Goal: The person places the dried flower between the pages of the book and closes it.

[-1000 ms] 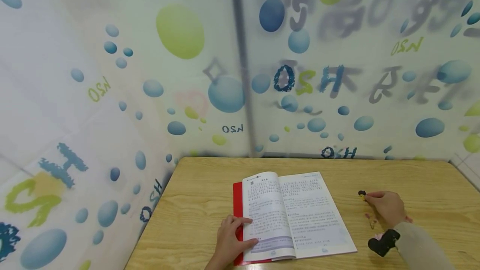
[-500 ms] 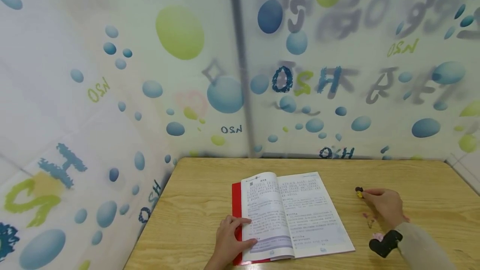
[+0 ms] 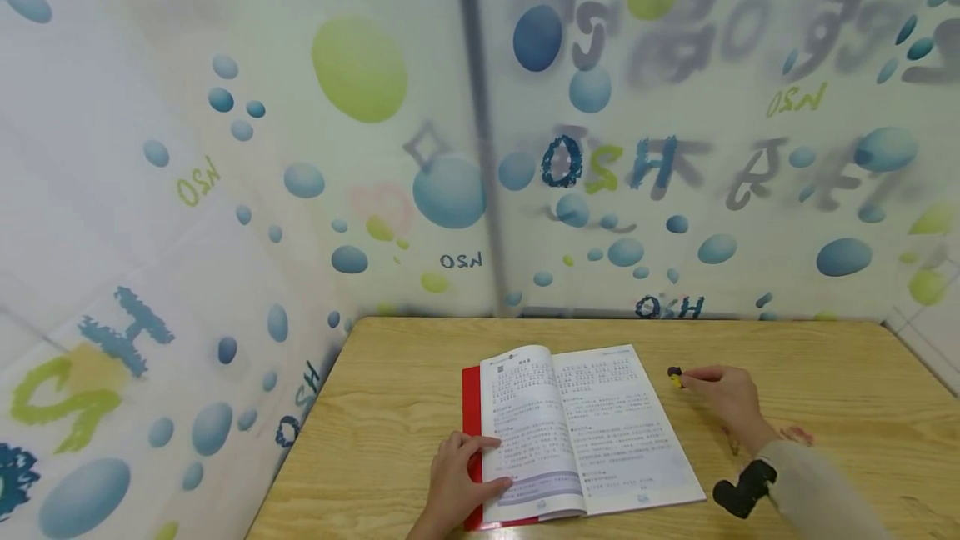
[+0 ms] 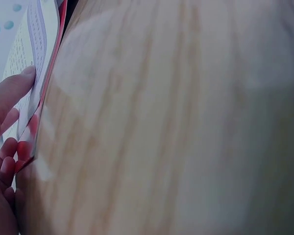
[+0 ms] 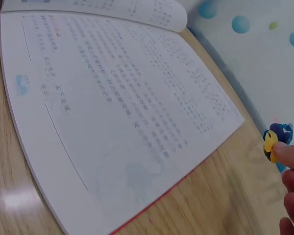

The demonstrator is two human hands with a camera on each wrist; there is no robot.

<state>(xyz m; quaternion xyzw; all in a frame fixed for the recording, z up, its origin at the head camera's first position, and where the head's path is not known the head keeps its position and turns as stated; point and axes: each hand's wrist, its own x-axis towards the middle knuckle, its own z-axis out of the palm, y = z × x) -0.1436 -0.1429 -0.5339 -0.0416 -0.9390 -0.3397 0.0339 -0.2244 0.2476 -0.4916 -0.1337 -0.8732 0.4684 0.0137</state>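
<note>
An open book (image 3: pixel 581 427) with a red cover lies on the wooden table (image 3: pixel 390 407). My left hand (image 3: pixel 457 482) rests on the book's lower left corner, thumb on the left page; in the left wrist view the fingers (image 4: pixel 5 107) touch the page edge of the book (image 4: pixel 36 73). My right hand (image 3: pixel 723 398) hovers just right of the book and pinches a small black and yellow object (image 3: pixel 675 376). The right wrist view shows that object (image 5: pixel 271 144) at my fingertips (image 5: pixel 291 156), beside the book's right page (image 5: pixel 117 107).
A patterned sheet with blue and green bubbles (image 3: pixel 450 148) walls the table at the back and left. Small pinkish bits (image 3: pixel 795 436) lie on the wood to the right of my right hand. A black wrist mount (image 3: pixel 742 490) sits on my right forearm.
My right hand has moved left toward the book, carrying the small black and yellow object. My left hand and the book have stayed put.
</note>
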